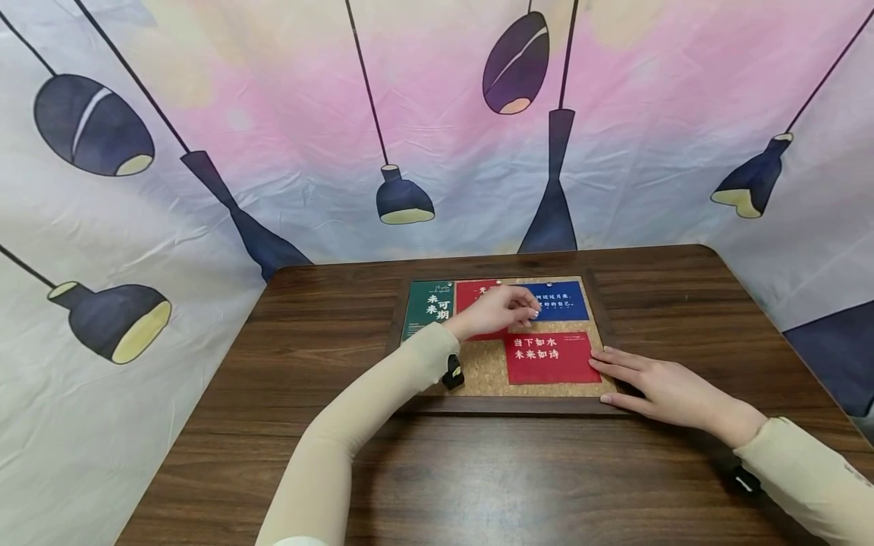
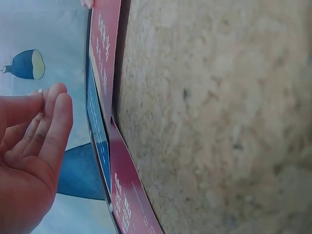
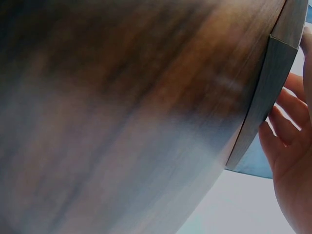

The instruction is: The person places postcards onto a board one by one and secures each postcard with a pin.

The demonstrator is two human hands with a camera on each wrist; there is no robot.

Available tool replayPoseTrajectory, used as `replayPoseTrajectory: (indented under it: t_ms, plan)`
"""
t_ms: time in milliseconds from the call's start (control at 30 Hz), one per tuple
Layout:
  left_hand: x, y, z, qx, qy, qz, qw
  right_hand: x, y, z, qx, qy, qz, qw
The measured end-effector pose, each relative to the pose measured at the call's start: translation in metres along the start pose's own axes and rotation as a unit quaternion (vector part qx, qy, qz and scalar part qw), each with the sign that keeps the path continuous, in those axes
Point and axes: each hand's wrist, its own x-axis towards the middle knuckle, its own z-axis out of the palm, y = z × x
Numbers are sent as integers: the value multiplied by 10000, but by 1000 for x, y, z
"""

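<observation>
A rectangular cork board [image 1: 486, 373] with a dark wooden frame is laid flat on a brown wood-grain table [image 1: 328, 334], towards its far edge. Four cards are counted on the granular cork: a green card [image 1: 428, 309] at the far left, a red card [image 1: 478, 297] beside it, a blue card [image 1: 561, 300] to the right, and a second, lower red card [image 1: 551, 357] — all smooth, rectangular and printed with white characters. A small round pin head [image 1: 499, 284] is seen at the top of the upper red card.

The left hand [image 1: 497, 309] is held over the upper red and blue cards with the fingertips drawn together above the blue card's left end; whether anything is pinched there cannot be told from the head view. In the left wrist view the fingers [image 2: 51, 122] are shown straight and close together, apparently holding nothing, beside the card edges, which are seen edge-on against the coarse, speckled cork — a texture the head view barely resolves.

The right hand [image 1: 658, 387] is laid flat with spread fingers on the board's near right corner, just beside the lower red card. The right wrist view shows only blurred wood grain, the frame's edge [image 3: 265, 95] and part of the palm.

A printed fabric backdrop [image 1: 273, 136] with hanging lamp shapes is draped behind the table.
</observation>
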Motion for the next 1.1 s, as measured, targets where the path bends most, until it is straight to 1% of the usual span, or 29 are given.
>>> replayPoseTrajectory:
  t_ms: [200,333,567,867,933,1100]
  plan:
    - [1,0,0,-25,49,-68,10000,1,0,0,-96,68,-91,9999]
    - [2,-1,0,-59,103,-57,9999,1,-1,0,-114,42,-70,9999]
    - [6,1,0,8,47,155,9999,1,-2,-2,-114,-9,19,9999]
    - [12,6,5,-24,-17,260,9997,1,-2,-2,-115,14,11,9999]
    - [15,7,7,-45,-61,239,9997,1,-2,-1,-112,18,11,9999]
    - [21,13,15,-121,-246,32,9996,1,-1,-1,-111,44,-5,9999]
